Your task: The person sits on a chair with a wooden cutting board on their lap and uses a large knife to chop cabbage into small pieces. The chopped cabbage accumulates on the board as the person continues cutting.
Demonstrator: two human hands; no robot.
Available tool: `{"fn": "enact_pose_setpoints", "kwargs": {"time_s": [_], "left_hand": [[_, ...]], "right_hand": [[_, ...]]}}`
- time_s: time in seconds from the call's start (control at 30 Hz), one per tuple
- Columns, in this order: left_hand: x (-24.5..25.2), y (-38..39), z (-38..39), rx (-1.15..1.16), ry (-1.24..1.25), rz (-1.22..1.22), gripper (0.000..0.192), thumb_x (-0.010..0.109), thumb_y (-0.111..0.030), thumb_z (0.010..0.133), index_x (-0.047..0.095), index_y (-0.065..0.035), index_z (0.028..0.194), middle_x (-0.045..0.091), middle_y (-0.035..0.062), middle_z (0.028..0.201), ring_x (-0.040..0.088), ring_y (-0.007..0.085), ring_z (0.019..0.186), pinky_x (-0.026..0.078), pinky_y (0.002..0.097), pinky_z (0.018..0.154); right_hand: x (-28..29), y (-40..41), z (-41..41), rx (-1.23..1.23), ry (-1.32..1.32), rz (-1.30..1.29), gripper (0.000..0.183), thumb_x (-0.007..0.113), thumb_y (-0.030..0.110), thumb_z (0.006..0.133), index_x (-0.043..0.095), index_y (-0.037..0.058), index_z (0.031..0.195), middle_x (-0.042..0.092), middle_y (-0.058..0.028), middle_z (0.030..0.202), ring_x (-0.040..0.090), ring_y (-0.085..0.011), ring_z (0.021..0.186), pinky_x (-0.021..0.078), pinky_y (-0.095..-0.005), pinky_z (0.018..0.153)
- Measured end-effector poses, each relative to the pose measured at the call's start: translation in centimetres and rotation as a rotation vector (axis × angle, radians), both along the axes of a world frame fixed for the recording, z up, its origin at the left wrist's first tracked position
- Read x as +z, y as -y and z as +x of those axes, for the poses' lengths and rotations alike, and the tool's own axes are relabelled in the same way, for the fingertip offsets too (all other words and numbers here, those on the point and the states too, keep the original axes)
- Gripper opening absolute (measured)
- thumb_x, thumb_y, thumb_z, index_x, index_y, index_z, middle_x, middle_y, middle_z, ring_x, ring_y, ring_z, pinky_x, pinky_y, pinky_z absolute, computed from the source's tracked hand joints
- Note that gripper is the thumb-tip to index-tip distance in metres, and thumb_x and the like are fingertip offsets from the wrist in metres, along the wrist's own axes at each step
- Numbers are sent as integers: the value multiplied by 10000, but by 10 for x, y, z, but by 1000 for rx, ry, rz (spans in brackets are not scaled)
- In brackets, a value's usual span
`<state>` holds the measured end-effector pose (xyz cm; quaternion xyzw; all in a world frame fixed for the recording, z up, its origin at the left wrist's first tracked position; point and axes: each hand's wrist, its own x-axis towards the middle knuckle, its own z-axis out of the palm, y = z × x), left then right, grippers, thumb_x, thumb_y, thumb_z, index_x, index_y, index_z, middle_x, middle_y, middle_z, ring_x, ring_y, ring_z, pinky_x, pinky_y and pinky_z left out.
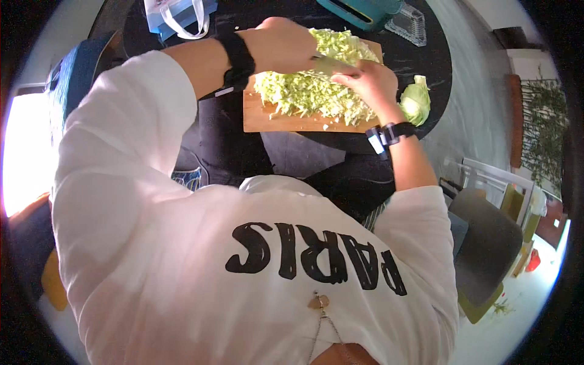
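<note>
A blade, apparently a kitchen knife's (331, 65), spans the gap between my hands above a heap of chopped pale green cabbage (315, 93). My left hand (287, 45) is closed at its left end, with a black band on the wrist; the grip itself is hidden. At the blade's right end, the fingers of my right hand (372, 84) are pinched on it. Cabbage covers much of a wooden cutting board (258, 116), with small bits near its front edge. Just right of my right wrist lies an uncut piece or small head of cabbage (415, 102).
The board rests on a dark round table (438, 73). Behind it stand a teal container or appliance (365, 11) and a clear ribbed glass or plastic item (408, 25). A bag with white handles (180, 18) is at the back left. A grey chair (486, 242) stands at the right.
</note>
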<state>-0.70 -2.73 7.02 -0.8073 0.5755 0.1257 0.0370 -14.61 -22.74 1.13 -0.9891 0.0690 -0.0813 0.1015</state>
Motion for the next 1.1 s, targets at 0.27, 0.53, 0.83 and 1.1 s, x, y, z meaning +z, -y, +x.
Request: {"fn": "enact_pose_setpoints", "kwargs": {"time_s": [0.27,0.53,0.83,1.1], "left_hand": [[-79,-85,-27,227,-68,-253,361,616,-435,896,581,-86,812,651,125,672,650,335,622,506,466,564],[-10,-22,-18,20,-41,-36,401,576,-470,901,683,-93,815,660,112,683,671,321,665,528,439,591],[-83,-83,-34,386,-27,-304,410,579,-494,905,645,-112,774,641,99,625,658,298,590,528,410,536],[-51,-53,-30,346,-122,-161,412,559,-451,921,663,-55,885,655,169,694,668,354,670,532,465,604]], "right_hand": [[18,-61,-3,222,134,-149,397,745,491,719,653,105,701,634,-70,700,654,-260,700,509,-396,614],[1,-23,-16,17,-1,-70,559,694,605,758,596,71,626,589,-93,626,616,-280,601,475,-385,531],[23,-51,23,360,105,-302,374,805,445,667,630,116,670,618,-44,664,652,-219,696,510,-369,604],[-11,-6,51,353,-73,-185,423,789,512,676,631,120,669,633,-47,677,659,-236,709,515,-365,637]]}}
